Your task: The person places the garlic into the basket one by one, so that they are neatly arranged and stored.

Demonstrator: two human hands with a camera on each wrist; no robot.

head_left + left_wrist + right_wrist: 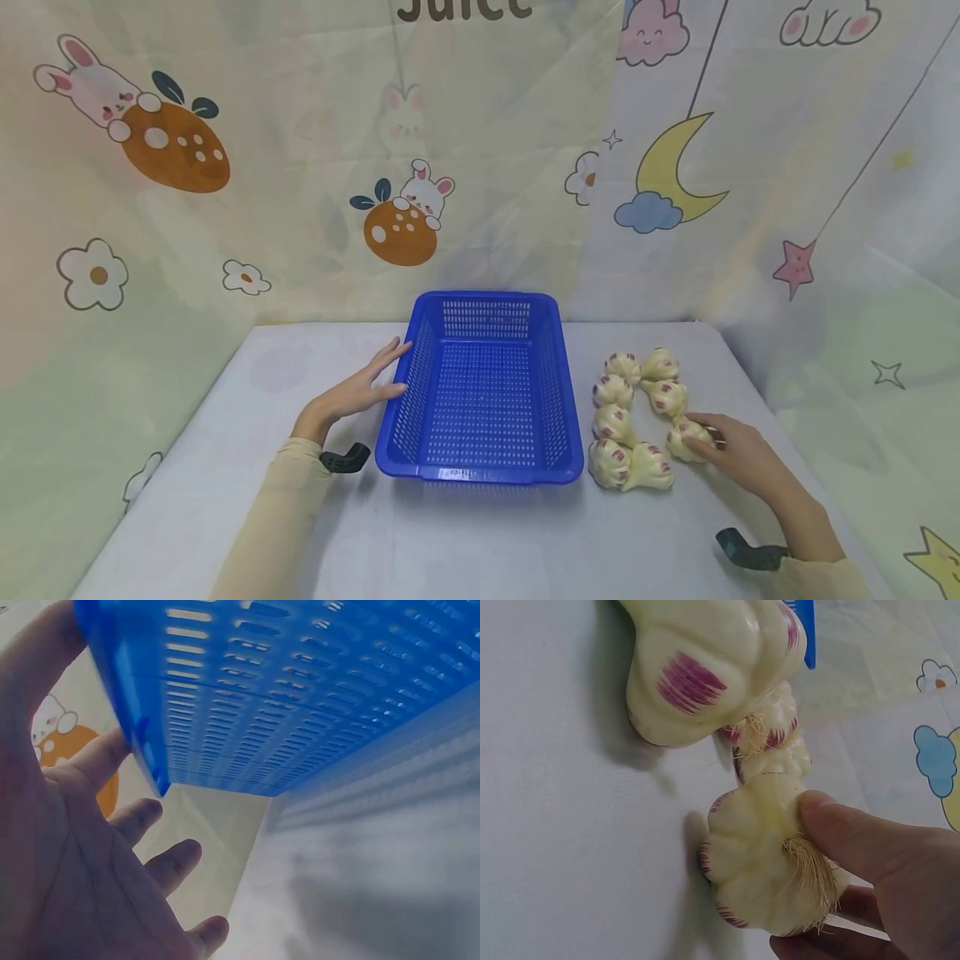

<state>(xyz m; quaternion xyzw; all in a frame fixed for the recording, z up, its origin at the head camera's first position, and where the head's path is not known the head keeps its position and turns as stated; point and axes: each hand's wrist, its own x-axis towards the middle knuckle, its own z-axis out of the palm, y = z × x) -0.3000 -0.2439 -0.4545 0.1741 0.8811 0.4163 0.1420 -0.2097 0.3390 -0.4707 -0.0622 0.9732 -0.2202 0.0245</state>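
Note:
A blue plastic basket (483, 400) with perforated walls stands in the middle of the table, and nothing lies in it. My left hand (356, 396) touches the basket's left rim with its fingers spread and fairly straight; the left wrist view shows the thumb and index finger at the edge of the blue wall (225, 697). On the right side, my right hand (742, 454) pinches a garlic bulb (686, 439) between thumb and fingers. That bulb (754, 862) shows dry roots and purple streaks; the fingers behind it are partly hidden.
Several more garlic bulbs (613, 423) lie close together between the basket and my right hand. The white table (465, 542) meets a printed cloth backdrop (300, 167) at its back edge. Dark wrist devices (347, 458) sit by both wrists.

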